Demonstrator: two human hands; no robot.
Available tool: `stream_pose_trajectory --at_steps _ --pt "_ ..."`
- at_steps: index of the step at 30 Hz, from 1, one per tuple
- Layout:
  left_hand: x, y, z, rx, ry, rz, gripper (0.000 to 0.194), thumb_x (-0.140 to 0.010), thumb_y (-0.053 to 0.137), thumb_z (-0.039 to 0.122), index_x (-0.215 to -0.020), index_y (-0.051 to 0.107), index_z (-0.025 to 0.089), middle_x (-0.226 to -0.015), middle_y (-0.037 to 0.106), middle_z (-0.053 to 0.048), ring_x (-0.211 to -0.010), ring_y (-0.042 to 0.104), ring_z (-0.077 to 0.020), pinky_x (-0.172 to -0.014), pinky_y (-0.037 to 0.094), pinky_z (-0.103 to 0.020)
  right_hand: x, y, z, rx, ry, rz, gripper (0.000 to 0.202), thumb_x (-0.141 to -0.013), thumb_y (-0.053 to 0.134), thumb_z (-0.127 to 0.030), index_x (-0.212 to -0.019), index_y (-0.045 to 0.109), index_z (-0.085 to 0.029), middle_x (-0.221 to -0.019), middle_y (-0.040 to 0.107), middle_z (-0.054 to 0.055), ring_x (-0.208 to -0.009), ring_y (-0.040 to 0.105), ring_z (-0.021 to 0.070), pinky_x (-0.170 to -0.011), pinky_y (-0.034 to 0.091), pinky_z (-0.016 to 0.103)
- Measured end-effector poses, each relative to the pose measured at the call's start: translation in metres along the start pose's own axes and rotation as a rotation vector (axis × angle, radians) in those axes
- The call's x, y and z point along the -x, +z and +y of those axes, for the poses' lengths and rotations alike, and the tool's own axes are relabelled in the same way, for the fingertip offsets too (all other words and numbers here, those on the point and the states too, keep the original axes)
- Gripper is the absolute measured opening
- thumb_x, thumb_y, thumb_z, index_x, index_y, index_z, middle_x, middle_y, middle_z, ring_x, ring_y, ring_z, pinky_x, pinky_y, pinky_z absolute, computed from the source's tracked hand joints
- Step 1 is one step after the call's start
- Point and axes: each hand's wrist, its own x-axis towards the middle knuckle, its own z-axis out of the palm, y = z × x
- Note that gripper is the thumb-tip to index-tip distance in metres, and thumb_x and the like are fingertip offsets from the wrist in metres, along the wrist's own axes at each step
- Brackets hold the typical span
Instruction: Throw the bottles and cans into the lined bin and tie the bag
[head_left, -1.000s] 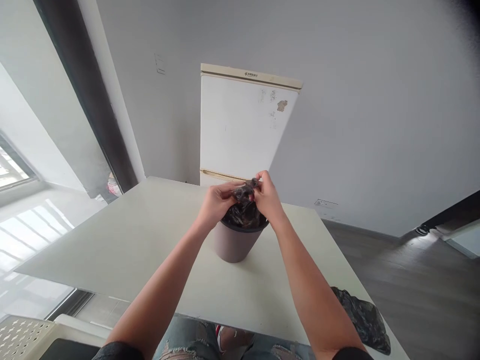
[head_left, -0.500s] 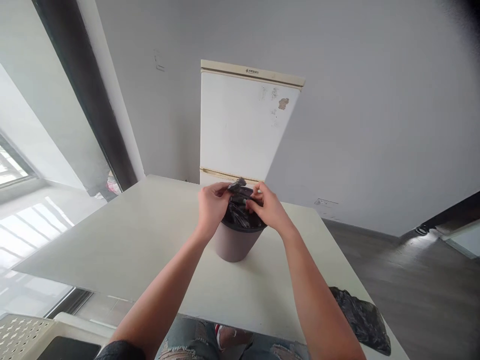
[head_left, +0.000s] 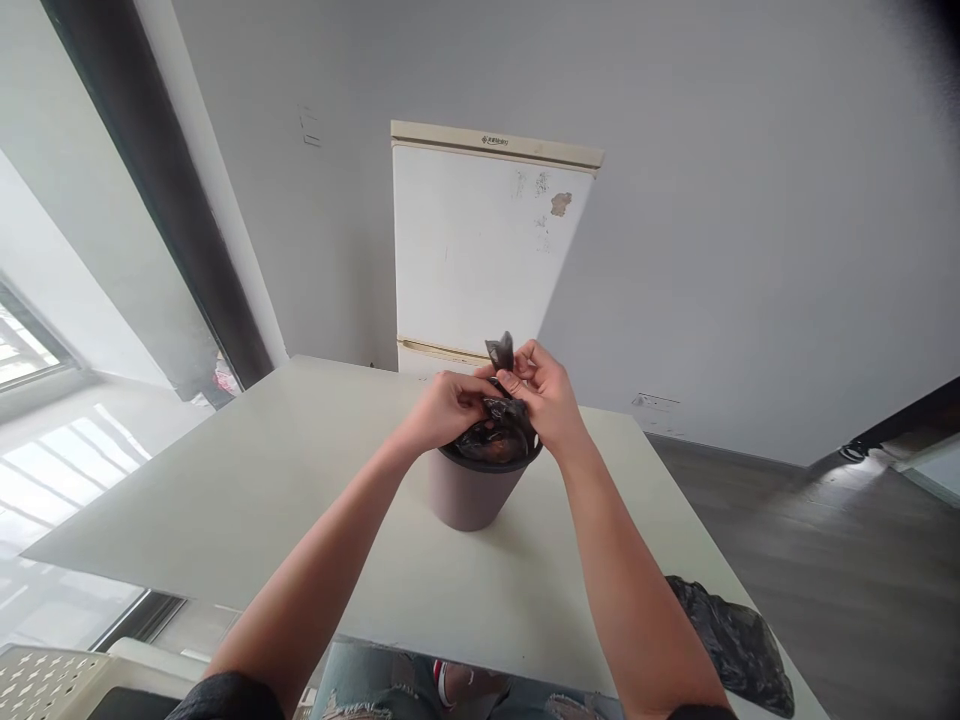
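Note:
A mauve-grey trash can [head_left: 469,497] with a dark rim stands upright on the pale table. Inside its mouth lies a black plastic garbage bag [head_left: 491,442], bunched up toward my hands. My left hand [head_left: 447,410] is closed on the bag just above the left part of the rim. Close beside it, my right hand [head_left: 546,392] pinches another gathered part, and a crumpled tip of the bag pokes up between the two hands. The fingertips are partly hidden by the plastic.
A second black plastic bundle [head_left: 739,645] lies at the table's [head_left: 262,480] right edge, by my right forearm. Beyond the table stands a white fridge [head_left: 480,240] against the grey wall. A cream perforated basket [head_left: 45,680] is at the lower left.
Both hands have drawn closer together over the can. The right hand has risen slightly, and the bag's gathered tip now sticks up higher between them.

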Motion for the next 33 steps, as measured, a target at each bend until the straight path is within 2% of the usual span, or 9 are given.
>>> stream_pose_trajectory --at_steps 3,7,13,17,20,22,25,29,33 --pt "0.001 0.000 0.002 0.102 -0.023 0.097 0.027 -0.074 0.064 0.010 -0.091 0.085 0.016 -0.075 0.075 -0.003 -0.067 0.069 -0.0148 -0.066 0.056 -0.024 0.001 -0.001 0.011 -0.147 0.033 -0.046 0.043 -0.091 0.075 -0.062 -0.110 0.053 -0.030 -0.116 0.073 0.004 -0.118 0.068 0.0241 -0.098 0.057 0.039" --pt "0.001 -0.001 0.000 0.250 -0.051 0.240 0.011 -0.076 0.080 0.023 -0.082 0.082 0.014 -0.071 0.073 -0.003 -0.064 0.066 -0.0144 -0.060 0.054 -0.024 0.004 -0.001 0.017 -0.221 0.176 -0.124 0.049 -0.096 0.059 -0.073 -0.117 0.059 -0.029 -0.109 0.074 0.003 -0.106 0.071 0.0248 -0.094 0.059 0.041" --pt "0.001 -0.002 -0.005 0.348 -0.061 0.352 0.027 -0.074 0.089 0.032 -0.094 0.084 0.015 -0.081 0.076 -0.004 -0.068 0.066 -0.0144 -0.064 0.055 -0.025 0.002 0.001 0.019 -0.118 0.142 -0.202 0.033 -0.093 0.073 -0.047 -0.118 0.070 -0.027 -0.109 0.077 0.003 -0.110 0.070 0.0273 -0.105 0.052 0.044" --pt "0.004 -0.008 0.000 0.271 -0.025 0.245 0.020 -0.075 0.086 0.027 -0.091 0.084 0.016 -0.091 0.078 -0.006 -0.076 0.070 -0.0166 -0.068 0.057 -0.026 -0.002 0.004 0.023 0.007 0.102 -0.152 0.030 -0.095 0.068 -0.050 -0.105 0.078 -0.023 -0.103 0.077 0.004 -0.109 0.069 0.0291 -0.102 0.051 0.043" --pt "0.006 -0.014 0.005 0.175 -0.022 0.044 0.013 -0.074 0.084 0.021 -0.086 0.084 0.016 -0.094 0.079 -0.009 -0.084 0.075 -0.0222 -0.077 0.060 -0.031 -0.001 0.003 0.019 -0.041 0.119 -0.245 0.028 -0.092 0.072 -0.049 -0.100 0.079 -0.023 -0.102 0.076 0.004 -0.105 0.068 0.0281 -0.097 0.052 0.040" --pt "0.005 -0.015 0.007 0.176 -0.037 0.028 0.014 -0.075 0.083 0.023 -0.086 0.084 0.016 -0.086 0.079 -0.009 -0.082 0.076 -0.0246 -0.077 0.061 -0.034 0.001 0.001 0.015 -0.033 0.134 -0.290 0.029 -0.091 0.072 -0.050 -0.090 0.077 -0.021 -0.093 0.074 0.004 -0.097 0.068 0.0265 -0.092 0.053 0.039" --pt "0.004 -0.012 0.008 0.161 -0.023 0.201 0.016 -0.078 0.080 0.029 -0.086 0.082 0.016 -0.081 0.079 -0.007 -0.076 0.075 -0.0241 -0.072 0.061 -0.034 0.005 0.000 0.011 0.036 0.157 -0.282 0.034 -0.095 0.067 -0.052 -0.082 0.070 -0.020 -0.083 0.071 0.003 -0.086 0.066 0.0247 -0.083 0.052 0.038" --pt "0.006 -0.004 0.007 -0.115 0.044 0.493 0.018 -0.081 0.075 0.025 -0.097 0.081 0.019 -0.091 0.080 -0.004 -0.079 0.074 -0.0198 -0.076 0.059 -0.030 0.011 0.004 0.007 0.160 0.141 -0.262 0.024 -0.092 0.071 -0.043 -0.103 0.067 -0.021 -0.095 0.072 0.004 -0.092 0.067 0.0248 -0.081 0.051 0.036" --pt "0.012 -0.002 0.007 -0.476 0.113 0.509 0.029 -0.082 0.066 0.014 -0.105 0.079 0.025 -0.085 0.076 0.000 -0.068 0.065 -0.0149 -0.073 0.052 -0.027 0.015 0.011 0.005 0.192 0.076 -0.131 0.032 -0.092 0.067 -0.034 -0.118 0.048 -0.028 -0.090 0.070 -0.002 -0.078 0.062 0.0193 -0.075 0.048 0.033"
